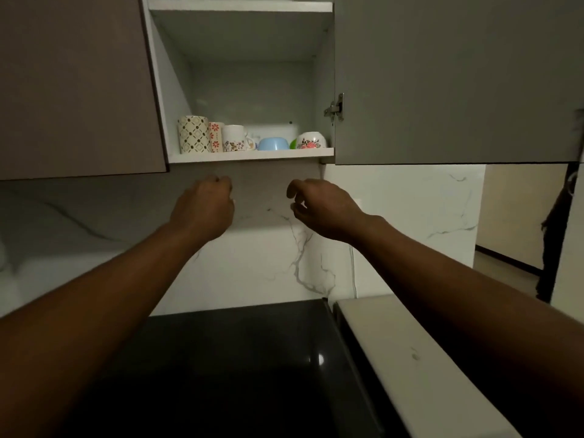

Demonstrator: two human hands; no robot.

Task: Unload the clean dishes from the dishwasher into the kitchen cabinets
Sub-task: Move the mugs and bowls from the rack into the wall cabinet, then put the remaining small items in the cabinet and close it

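Bare, both hands, raised just below the cabinet shelf (249, 154) and holding nothing. Left hand (202, 207) curled into a loose fist, knuckles toward the marble wall (268, 257), under the shelf's left half. Right hand (322, 210) half open, fingers (295, 188) bent and spread from the thumb, under the shelf's right half, well apart from the left hand.

Standing along that shelf from its left end: a tall lattice-patterned mug (193, 134), a narrow cup with red flowers (215, 136) touching it, then a white floral mug (235, 138). Toward the shelf's middle, a blue bowl (273, 143) turned upside down, a sliver of something green (293, 143) beside it, too hidden to identify. At the shelf's right end, a floral bowl (311, 140), also inverted.

Open to the right of the shelf, the grey cabinet door (458, 77), hinge (335, 108) showing at its inner edge. Closed to the shelf's left, a brown cabinet door (76, 83). Below the shelf, past the forearms, a black glossy countertop (252, 358) and, right of it, a pale flat surface (404, 349).
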